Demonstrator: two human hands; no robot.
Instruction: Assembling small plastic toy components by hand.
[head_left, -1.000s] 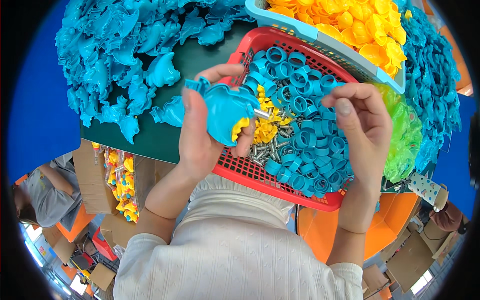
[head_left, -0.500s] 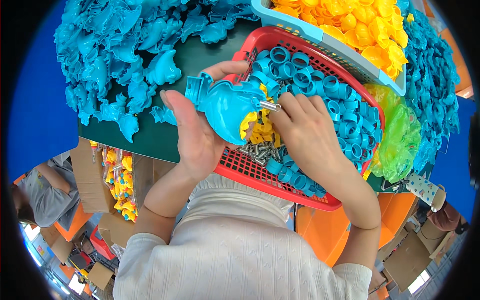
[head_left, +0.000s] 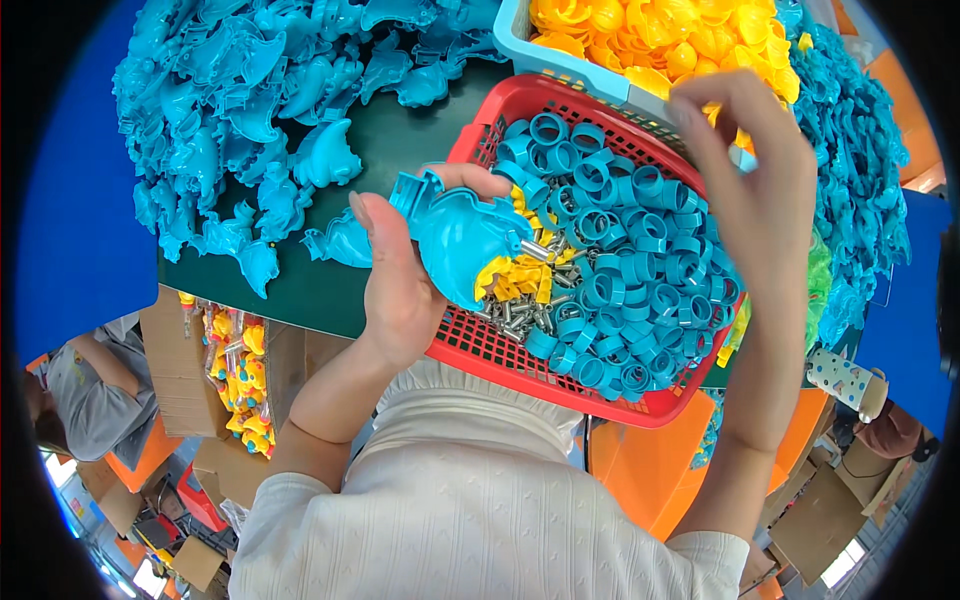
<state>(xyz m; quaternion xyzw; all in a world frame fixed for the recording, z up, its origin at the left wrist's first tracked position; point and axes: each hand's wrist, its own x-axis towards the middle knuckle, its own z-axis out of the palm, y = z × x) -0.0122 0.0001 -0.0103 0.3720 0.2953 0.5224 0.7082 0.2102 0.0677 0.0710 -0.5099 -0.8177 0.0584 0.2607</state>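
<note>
Extending past the white top [head_left: 480, 510] at the near edge, both forearms lead to the work. Near left, a cardboard box [head_left: 180, 385] stands beside yellow toys [head_left: 245, 375]. At centre, my left hand [head_left: 400, 300] grasps a blue shell [head_left: 460, 240] between thumb and fingers, over the left side of a red basket [head_left: 655, 408]; a silvery metal piece [head_left: 537, 250] projects from the shell's right end. The basket contains blue rings [head_left: 650, 270], mostly on the right, with small metal parts [head_left: 515, 320] and small yellow pieces [head_left: 525, 285] toward the left. From my remote station I see the right hand [head_left: 758, 170] raised farther right, fingers curved and parted; I cannot tell whether they hold anything. Beyond it, a light blue basket [head_left: 570, 68] carries yellow shells [head_left: 650, 40]. Heaped blue shells [head_left: 240, 90] occupy the far left of the dark green table [head_left: 290, 300]; another blue heap [head_left: 860, 150] lies far right.
</note>
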